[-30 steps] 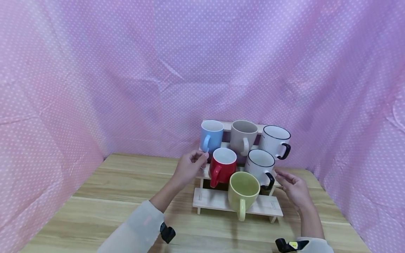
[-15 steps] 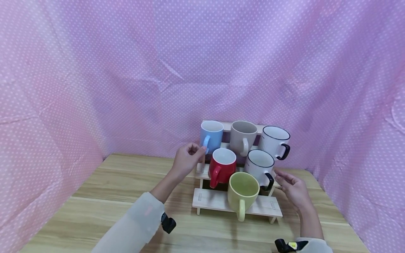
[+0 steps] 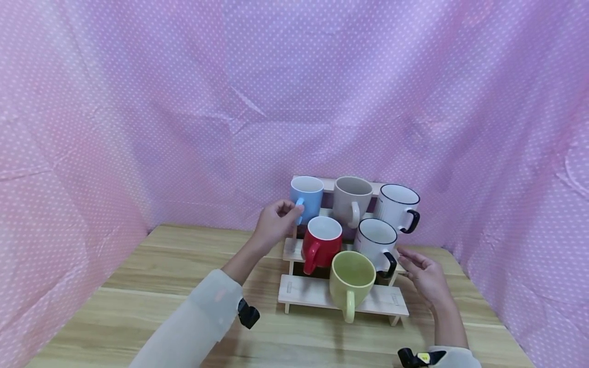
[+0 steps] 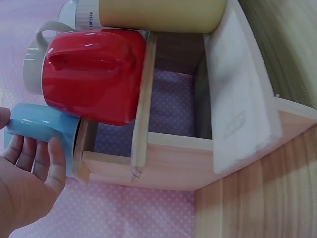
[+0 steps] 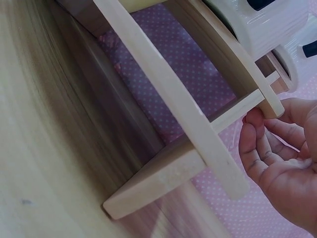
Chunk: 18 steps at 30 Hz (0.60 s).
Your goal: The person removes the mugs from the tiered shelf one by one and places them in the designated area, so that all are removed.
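Observation:
A stepped wooden rack (image 3: 303, 290) carries several mugs on its three tiers. My left hand (image 3: 274, 223) is at the blue mug (image 3: 312, 200) on the top tier's left end, fingers and thumb around its handle (image 4: 37, 121). My right hand (image 3: 425, 278) pinches the right end of the middle shelf (image 5: 270, 101), thumb on one side and fingertips on the other. A red mug (image 3: 324, 250) and a white mug with black rim (image 3: 372, 245) stand on that middle shelf. On the bottom tier is a yellow-green mug (image 3: 347, 286), its handle facing me.
Beside the blue mug on top stand a grey-beige mug (image 3: 347, 204) and another white black-rimmed mug (image 3: 391, 209). The rack rests on a wood-grain table (image 3: 184, 286). Pink dotted cloth (image 3: 230, 128) hangs behind and at both sides.
My left hand has moved up from beside the red mug and the middle shelf to the blue mug's handle. My right hand stays at the shelf end.

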Each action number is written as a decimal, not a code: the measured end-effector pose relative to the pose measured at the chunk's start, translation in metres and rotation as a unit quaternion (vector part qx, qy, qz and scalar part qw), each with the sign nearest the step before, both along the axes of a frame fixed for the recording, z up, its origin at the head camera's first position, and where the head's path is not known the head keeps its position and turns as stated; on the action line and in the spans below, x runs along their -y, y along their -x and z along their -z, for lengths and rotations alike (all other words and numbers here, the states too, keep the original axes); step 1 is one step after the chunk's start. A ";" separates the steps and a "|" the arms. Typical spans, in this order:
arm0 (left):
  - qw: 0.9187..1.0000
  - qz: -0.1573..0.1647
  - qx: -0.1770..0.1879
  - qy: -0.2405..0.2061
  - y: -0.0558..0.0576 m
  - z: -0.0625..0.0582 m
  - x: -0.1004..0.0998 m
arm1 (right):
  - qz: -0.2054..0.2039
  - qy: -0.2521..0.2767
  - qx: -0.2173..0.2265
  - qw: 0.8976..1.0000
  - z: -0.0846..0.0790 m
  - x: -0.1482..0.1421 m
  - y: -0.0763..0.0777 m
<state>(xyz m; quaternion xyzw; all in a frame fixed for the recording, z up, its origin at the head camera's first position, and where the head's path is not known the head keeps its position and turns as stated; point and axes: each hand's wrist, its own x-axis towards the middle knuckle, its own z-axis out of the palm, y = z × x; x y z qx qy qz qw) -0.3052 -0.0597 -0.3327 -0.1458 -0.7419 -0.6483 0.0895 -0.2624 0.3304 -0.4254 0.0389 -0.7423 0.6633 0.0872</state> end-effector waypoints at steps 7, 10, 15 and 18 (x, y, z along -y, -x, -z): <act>0.999 0.018 0.028 -0.020 0.002 -0.013 -0.001 | 0.002 -0.004 -0.003 1.000 0.001 0.000 0.001; 0.999 0.034 0.041 -0.009 0.002 -0.017 0.002 | 0.005 -0.015 -0.004 1.000 0.000 0.001 0.001; 0.996 0.055 0.074 0.013 0.001 -0.025 0.007 | 0.007 -0.027 0.000 1.000 -0.001 0.001 0.000; 0.993 0.066 0.092 0.015 0.001 -0.029 0.008 | 0.007 -0.027 0.002 1.000 -0.002 0.002 -0.001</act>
